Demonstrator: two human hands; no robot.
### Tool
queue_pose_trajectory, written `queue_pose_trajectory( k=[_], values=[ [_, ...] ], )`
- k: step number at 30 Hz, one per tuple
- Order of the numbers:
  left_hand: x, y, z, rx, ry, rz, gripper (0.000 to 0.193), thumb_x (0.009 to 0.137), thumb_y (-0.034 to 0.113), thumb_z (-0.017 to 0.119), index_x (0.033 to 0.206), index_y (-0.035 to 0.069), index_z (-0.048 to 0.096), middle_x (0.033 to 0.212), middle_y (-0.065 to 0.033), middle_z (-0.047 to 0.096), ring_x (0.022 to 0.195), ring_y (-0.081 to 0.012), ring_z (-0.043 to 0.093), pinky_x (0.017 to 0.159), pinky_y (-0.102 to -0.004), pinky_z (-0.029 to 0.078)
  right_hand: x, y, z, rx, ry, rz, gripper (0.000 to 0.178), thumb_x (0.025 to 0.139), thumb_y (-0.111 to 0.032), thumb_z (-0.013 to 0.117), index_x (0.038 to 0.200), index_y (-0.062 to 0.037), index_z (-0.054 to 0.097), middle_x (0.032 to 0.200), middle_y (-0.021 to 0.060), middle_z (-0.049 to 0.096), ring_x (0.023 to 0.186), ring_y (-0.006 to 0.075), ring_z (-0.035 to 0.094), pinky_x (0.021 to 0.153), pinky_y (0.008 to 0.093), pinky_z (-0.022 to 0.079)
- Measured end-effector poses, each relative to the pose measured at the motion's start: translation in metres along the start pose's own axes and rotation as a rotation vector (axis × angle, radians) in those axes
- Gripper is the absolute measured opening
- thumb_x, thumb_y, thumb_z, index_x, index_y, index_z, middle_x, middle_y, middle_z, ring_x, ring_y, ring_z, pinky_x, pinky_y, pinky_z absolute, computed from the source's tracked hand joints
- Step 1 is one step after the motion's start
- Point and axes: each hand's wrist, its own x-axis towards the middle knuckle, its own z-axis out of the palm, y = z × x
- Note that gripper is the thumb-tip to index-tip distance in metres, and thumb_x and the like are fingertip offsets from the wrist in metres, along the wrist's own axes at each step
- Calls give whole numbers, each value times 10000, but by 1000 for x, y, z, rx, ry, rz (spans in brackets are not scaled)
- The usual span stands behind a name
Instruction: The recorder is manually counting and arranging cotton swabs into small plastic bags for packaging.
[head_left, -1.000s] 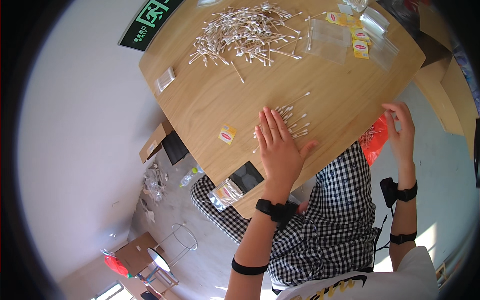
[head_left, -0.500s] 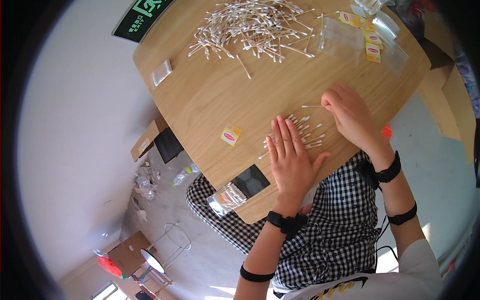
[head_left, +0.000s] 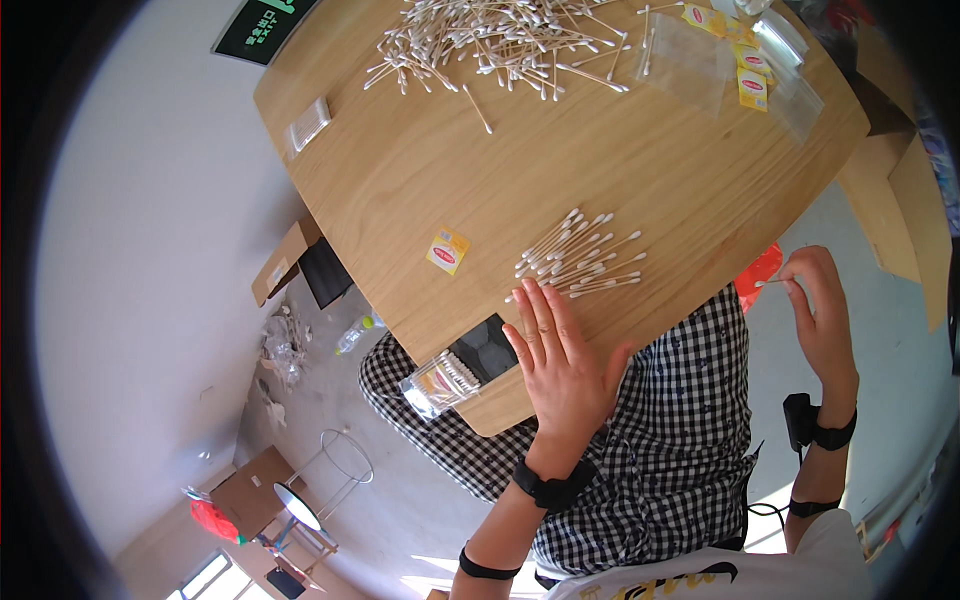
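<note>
My left hand point(head_left: 561, 362) lies flat with fingers spread at the table's near edge, its fingertips touching the lower end of a small group of cotton swabs point(head_left: 575, 250). Those swabs fan out on the wood, roughly side by side. Off the table's right edge, my right hand point(head_left: 822, 305) pinches a single cotton swab point(head_left: 772, 283) between thumb and finger, over a red bag point(head_left: 757, 277). Left of the group lies a yellow card point(head_left: 447, 251). A clear pack of swabs point(head_left: 440, 385) rests by a dark square pad point(head_left: 484, 350) at the near left edge.
A large heap of cotton swabs point(head_left: 500, 45) covers the far part of the table point(head_left: 400, 170). Clear plastic bags point(head_left: 684, 65) and yellow cards point(head_left: 752, 88) lie at the far right. Another small pack point(head_left: 308, 127) sits at the left edge. Cardboard boxes point(head_left: 885, 190) stand beyond the right edge.
My right hand has moved right and nearer, off the table, carrying the swab. My left hand has slid back toward me, uncovering more of the small group.
</note>
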Motion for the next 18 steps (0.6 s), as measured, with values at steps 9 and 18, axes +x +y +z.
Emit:
queue_pose_trajectory(
  k=[9,18],
  values=[
    [-26,-19,-11,-283,278,-48,436,844,-3,587,1260,-18,459,1216,-188,519,1189,-371,474,1113,-552,238,38,-80,101,-58,-57,-545,139,703,-2,641,819,-58,590,853,59,570,891,253,568,815,367,461],
    [-34,-16,-5,-306,195,2,236,794,-24,643,1021,36,665,974,-124,557,910,-301,524,815,-410,421,46,-83,106,94,0,-380,159,732,-37,718,780,-60,568,818,47,561,864,256,553,779,379,448]
  ],
)
